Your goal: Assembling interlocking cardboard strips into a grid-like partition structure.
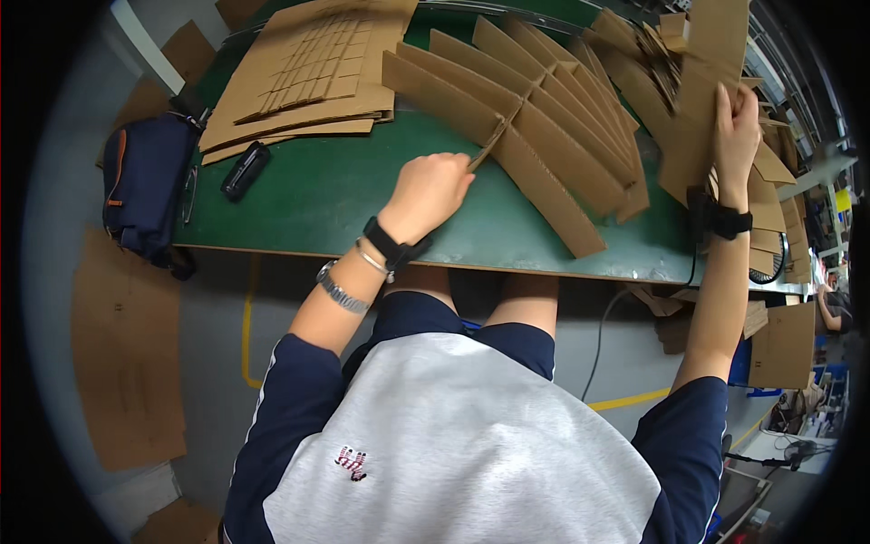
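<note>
My left hand [428, 192] pinches the near end of a thin cardboard strip [490, 143] that crosses a row of slotted cardboard divider strips [544, 136] lying fanned on the green table [326, 204]. My right hand [734, 127] is raised at the right and grips a large brown cardboard piece [698, 91] from a pile of similar strips. Both wrists carry dark bands; the left one also has a metal bracelet.
A stack of flat slotted cardboard sheets [308, 72] lies at the table's far left. A black oblong object [246, 170] rests beside it. A dark blue bag [145, 186] hangs at the left edge. Cardboard sheets [122, 363] lie on the floor; a cable [603, 335] hangs below.
</note>
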Demonstrator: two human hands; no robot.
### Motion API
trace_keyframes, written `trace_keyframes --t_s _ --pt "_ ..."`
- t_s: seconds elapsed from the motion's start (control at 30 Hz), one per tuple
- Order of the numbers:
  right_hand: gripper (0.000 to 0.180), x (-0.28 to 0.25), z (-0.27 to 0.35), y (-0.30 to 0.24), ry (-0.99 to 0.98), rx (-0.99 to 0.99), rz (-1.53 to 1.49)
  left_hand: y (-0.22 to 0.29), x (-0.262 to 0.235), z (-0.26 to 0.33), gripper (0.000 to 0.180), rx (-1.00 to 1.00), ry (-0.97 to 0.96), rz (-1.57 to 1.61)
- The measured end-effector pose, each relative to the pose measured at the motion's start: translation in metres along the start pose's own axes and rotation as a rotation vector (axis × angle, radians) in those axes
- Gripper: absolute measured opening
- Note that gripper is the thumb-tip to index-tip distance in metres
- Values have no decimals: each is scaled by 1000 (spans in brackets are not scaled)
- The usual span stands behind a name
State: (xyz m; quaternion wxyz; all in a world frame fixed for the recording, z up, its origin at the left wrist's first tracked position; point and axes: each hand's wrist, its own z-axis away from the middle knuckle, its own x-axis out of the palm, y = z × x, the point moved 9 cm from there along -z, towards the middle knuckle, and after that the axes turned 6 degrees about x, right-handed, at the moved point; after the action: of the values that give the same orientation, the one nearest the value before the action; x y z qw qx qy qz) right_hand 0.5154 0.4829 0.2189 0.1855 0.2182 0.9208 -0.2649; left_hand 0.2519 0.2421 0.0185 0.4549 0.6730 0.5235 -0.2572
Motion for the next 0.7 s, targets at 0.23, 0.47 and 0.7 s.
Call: trace_keyframes --t_s 0.23,0.47,0.7 --pt "36 105 112 -153 -659 -312 -189 5 11 -11 18 -7 -12 27" --pt "36 143 144 -156 -753 -358 -102 -4 14 -5 17 -39 -50 19" --pt "40 161 171 -160 -938 -406 -14 6 14 -8 17 -4 -41 34"
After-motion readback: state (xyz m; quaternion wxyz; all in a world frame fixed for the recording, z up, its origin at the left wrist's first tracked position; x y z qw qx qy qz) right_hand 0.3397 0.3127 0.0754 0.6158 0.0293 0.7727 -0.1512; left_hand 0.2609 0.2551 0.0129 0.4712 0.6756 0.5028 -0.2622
